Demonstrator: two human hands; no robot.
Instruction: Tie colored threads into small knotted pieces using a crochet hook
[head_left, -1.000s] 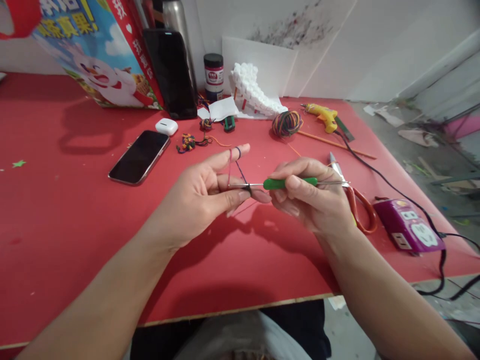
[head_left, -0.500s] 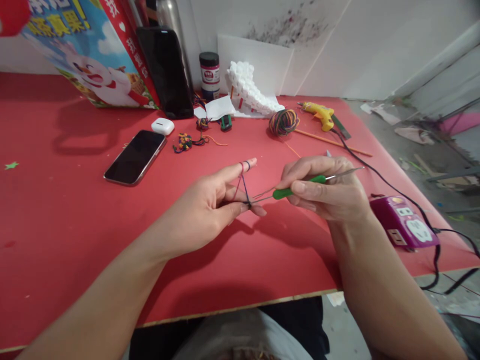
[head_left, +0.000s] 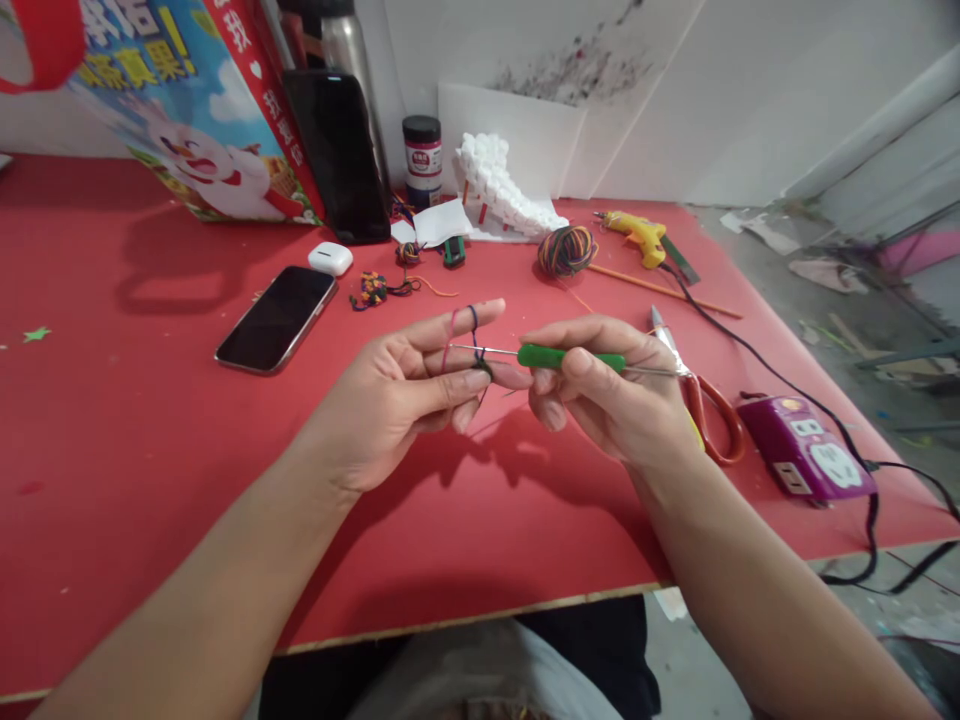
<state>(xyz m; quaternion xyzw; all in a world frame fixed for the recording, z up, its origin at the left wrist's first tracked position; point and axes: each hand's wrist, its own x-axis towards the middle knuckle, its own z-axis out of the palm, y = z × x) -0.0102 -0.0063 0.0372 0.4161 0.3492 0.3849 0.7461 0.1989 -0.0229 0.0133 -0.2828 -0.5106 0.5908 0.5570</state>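
My left hand (head_left: 409,385) pinches dark yarn (head_left: 484,366) between thumb and fingers, and a pink and a dark blue strand loop around its raised index finger. In my right hand (head_left: 615,385) is a crochet hook (head_left: 571,359) with a green handle, held level between thumb and fingers. Its thin metal shaft reaches left, past the yarn strands and behind the left thumb's tip. The hook's other metal end sticks out to the right. A multicoloured yarn ball (head_left: 567,251) rests farther back, with an orange strand trailing toward the hands.
Scissors (head_left: 709,395) with orange handles lie beside my right wrist. A purple power socket box (head_left: 806,448) with black cables stands at right. Behind are a yellow glue gun (head_left: 634,235), a white structure (head_left: 502,185), a jar (head_left: 423,160) and phones (head_left: 277,318); a small crocheted piece (head_left: 371,290) lies nearby.
The right hand has moved left and brought the hook's shaft up to the strands at the left index finger. The left hand has risen slightly leftward. The scissors now show more.
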